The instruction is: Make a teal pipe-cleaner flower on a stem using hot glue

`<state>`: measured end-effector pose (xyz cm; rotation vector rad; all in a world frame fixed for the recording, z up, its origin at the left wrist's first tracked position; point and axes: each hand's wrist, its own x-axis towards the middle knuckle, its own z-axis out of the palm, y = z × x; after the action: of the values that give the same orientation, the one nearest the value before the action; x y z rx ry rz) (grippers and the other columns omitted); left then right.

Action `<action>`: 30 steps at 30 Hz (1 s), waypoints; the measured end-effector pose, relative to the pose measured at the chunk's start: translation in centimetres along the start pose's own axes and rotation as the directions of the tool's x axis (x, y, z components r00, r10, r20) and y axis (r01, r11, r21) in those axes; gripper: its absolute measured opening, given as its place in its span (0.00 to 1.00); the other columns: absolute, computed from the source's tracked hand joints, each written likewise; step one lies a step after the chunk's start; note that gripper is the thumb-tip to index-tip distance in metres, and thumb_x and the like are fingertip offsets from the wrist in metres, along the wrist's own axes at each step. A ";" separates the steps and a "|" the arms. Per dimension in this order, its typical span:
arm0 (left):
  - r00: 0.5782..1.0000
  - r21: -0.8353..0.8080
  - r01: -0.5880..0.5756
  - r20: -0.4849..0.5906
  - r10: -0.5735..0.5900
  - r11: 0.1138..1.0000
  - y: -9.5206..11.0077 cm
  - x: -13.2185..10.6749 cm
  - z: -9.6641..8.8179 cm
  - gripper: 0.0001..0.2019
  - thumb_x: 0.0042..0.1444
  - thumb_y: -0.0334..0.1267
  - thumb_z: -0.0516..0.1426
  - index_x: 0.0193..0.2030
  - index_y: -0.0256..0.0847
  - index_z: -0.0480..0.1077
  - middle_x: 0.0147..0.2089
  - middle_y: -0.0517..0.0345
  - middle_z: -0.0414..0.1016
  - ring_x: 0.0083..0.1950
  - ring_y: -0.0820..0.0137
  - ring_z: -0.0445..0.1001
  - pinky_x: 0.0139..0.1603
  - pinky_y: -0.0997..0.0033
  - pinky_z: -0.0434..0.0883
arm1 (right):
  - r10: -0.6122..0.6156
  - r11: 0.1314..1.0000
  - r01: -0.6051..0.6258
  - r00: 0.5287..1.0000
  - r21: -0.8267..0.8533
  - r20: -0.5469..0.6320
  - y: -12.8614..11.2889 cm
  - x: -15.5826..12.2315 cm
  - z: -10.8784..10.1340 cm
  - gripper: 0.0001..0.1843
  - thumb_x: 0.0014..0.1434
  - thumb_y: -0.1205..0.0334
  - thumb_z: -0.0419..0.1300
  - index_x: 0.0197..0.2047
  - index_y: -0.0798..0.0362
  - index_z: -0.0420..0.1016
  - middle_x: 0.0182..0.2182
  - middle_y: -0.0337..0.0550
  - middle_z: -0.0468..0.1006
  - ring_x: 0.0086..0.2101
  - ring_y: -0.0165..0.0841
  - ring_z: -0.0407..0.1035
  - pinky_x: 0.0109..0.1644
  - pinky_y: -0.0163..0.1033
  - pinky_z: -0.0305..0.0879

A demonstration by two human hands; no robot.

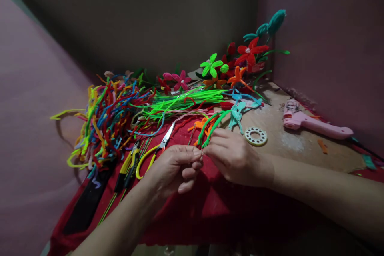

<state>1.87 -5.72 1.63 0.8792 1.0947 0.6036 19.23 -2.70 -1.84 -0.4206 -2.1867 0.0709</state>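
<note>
My left hand [180,166] is closed in a pinch, thumb and forefinger pressed together over the red cloth; whatever is between the fingertips is too small to make out. Close against it, my right hand [235,156] has its fingers closed on bent green pipe cleaners [218,123], which arch up and away from the fingertips. Orange pipe cleaner pieces [201,125] lie just behind the green ones. Beyond my right hand are light teal pipe cleaner shapes [237,114]. Scissors [164,141] with yellow handles lie open to the left of my left hand.
Yellow-and-black pliers [128,168] lie left of the scissors. A tangled heap of coloured pipe cleaners [111,116] and a green bundle [186,99] stand behind. Pipe cleaner flowers [248,51] rise at the back. A pink glue gun [318,124] and white ring [255,136] lie right.
</note>
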 end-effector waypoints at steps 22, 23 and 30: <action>1.000 0.108 0.023 -0.015 -0.022 0.994 -1.0 -0.2 -0.9 0.08 0.49 0.40 0.54 0.24 0.39 0.63 0.17 0.69 0.52 0.13 0.83 0.40 0.10 0.79 0.46 | -0.097 0.993 0.100 0.994 -0.059 0.049 -0.4 -0.3 0.5 0.14 0.55 0.75 0.49 0.24 0.60 0.72 0.20 0.47 0.70 0.25 0.33 0.58 0.29 0.39 0.55; 0.998 0.235 -0.010 -0.057 0.024 0.972 -0.9 -0.3 -0.9 0.09 0.51 0.41 0.53 0.25 0.38 0.64 0.17 0.68 0.54 0.13 0.82 0.44 0.11 0.79 0.49 | -0.010 1.000 0.011 0.997 -0.003 0.074 -0.4 -0.2 0.5 0.13 0.54 0.75 0.49 0.24 0.60 0.73 0.20 0.46 0.70 0.25 0.32 0.59 0.30 0.39 0.56; 0.595 0.953 -0.268 0.277 0.754 -0.139 -1.3 -0.8 0.3 0.14 0.54 0.33 0.55 0.48 0.35 0.65 0.45 0.47 0.71 0.44 0.64 0.69 0.43 0.64 0.68 | 0.628 0.326 -0.813 0.568 0.483 0.532 0.8 0.8 0.3 0.06 0.46 0.72 0.57 0.21 0.58 0.73 0.16 0.36 0.70 0.20 0.24 0.60 0.24 0.31 0.55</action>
<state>1.87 -7.17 1.01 2.7058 1.4530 0.7154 18.79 -1.68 -1.57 -0.9693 -1.8024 1.5097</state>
